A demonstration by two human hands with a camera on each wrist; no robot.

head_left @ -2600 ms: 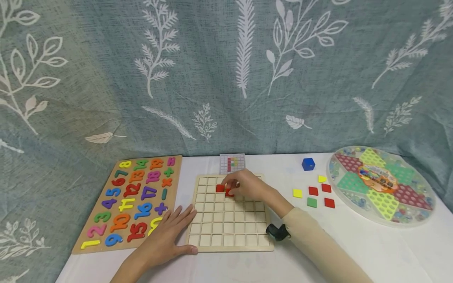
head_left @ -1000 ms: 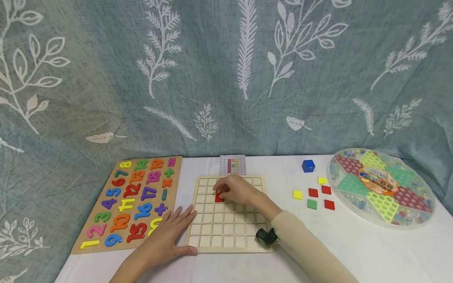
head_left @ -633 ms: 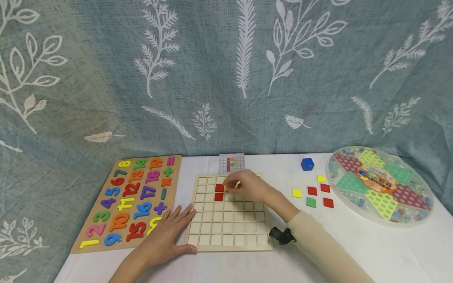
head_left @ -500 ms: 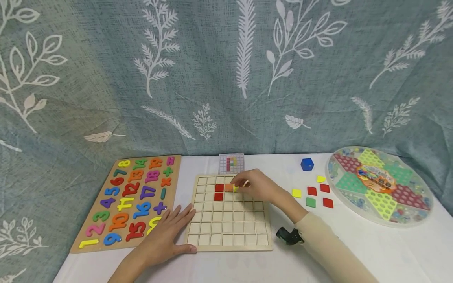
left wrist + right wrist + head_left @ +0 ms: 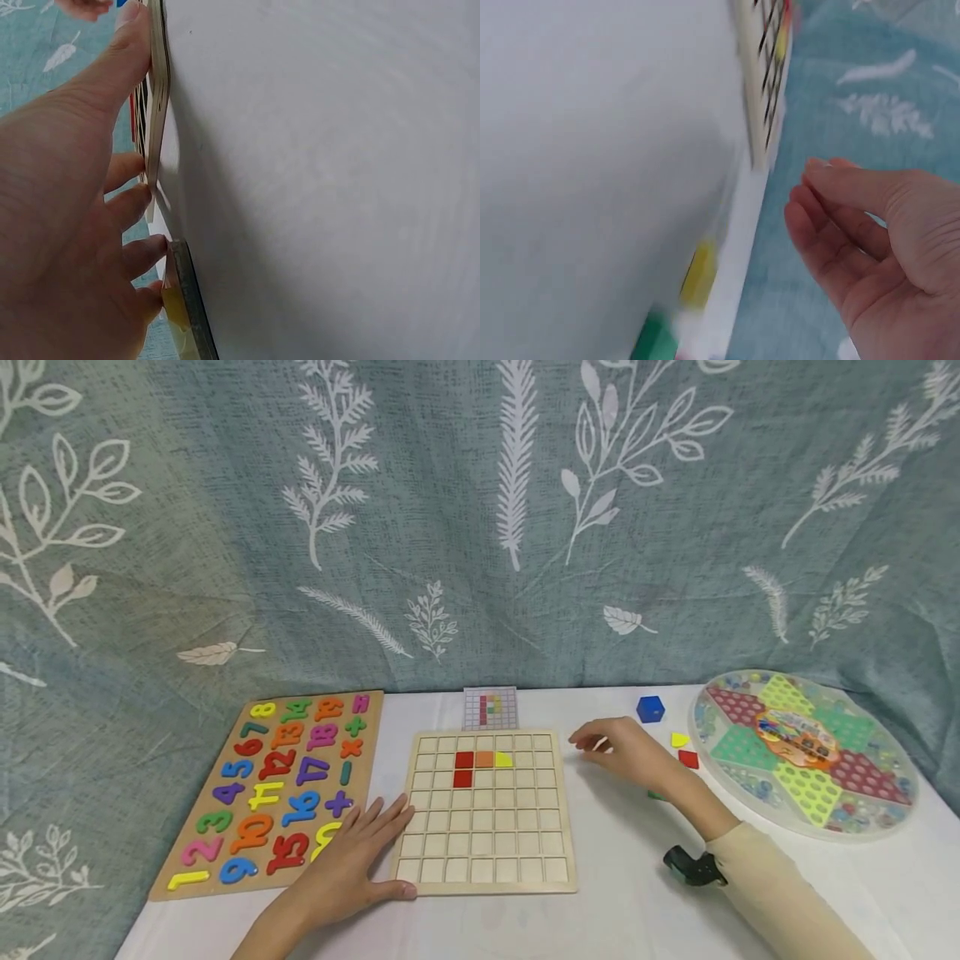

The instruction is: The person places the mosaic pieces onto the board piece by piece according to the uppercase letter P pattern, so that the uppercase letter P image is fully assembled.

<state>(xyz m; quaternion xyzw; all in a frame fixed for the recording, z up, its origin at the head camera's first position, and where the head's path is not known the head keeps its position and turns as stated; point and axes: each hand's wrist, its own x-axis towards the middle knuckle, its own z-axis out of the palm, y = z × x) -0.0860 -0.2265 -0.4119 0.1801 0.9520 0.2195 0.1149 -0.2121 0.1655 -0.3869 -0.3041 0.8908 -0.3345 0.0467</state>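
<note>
My left hand lies with straight, spread fingers at the left edge of the wooden grid board; its thumb touches the near corner, and its other fingers reach over the number board's edge. Two red tiles sit in the grid one below the other. An orange tile and a yellow cut-corner tile continue the upper row rightwards. My right hand hovers right of the grid, fingers loosely bent, holding nothing. In the right wrist view, a yellow tile and a green tile lie below it.
Beyond the grid lies a printed pattern card. A number board is at left. At right are a blue cube, a yellow cut-corner tile, a red tile and a round Chinese checkers board. My right hand hides other tiles.
My right hand has let go of the yellow cut-corner tile in the grid and moved right, off the board. The orange and lower red tiles are now uncovered. My left hand stays put.
</note>
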